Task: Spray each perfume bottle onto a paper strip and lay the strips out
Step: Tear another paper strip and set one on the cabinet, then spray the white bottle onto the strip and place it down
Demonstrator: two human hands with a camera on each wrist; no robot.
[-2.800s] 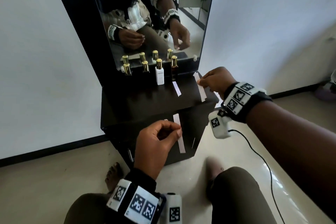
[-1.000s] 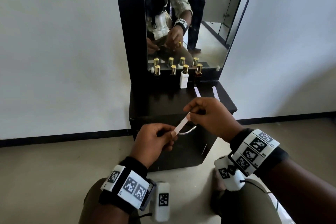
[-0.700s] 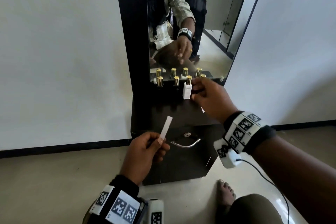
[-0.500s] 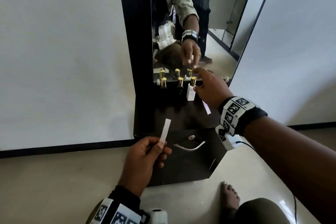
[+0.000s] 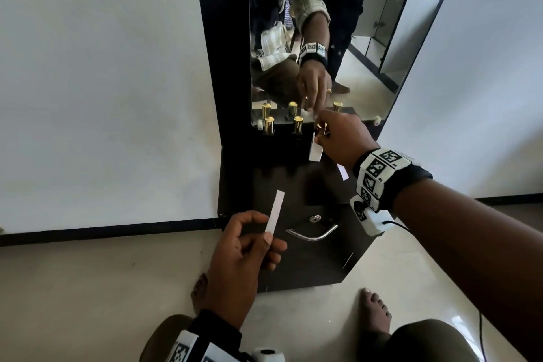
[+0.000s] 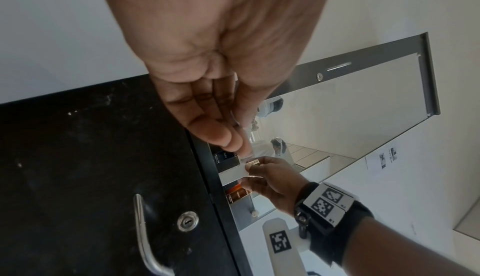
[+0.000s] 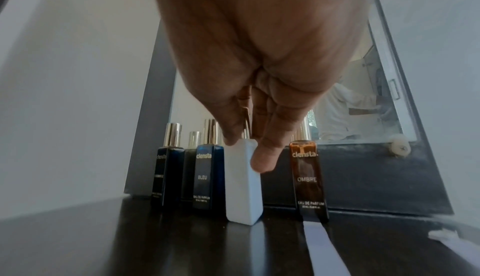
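- Black cabinet [image 5: 264, 185] w/ mirror [image 5: 367, 38], low against a white wall.
- R hand [image 5: 342, 135] reaches fwd over cabinet top, fingers and thumb pinching gold cap of white perfume bottle [image 7: 242, 179], which stands in the bottle row at the mirror.
- L hand [image 5: 241, 253] held near cabinet front, thumb and fingers pinching paper strip [image 5: 275, 212], strip pointing up.

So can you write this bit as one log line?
left hand: pinches paper strip | right hand: grips white bottle | spray: not yet
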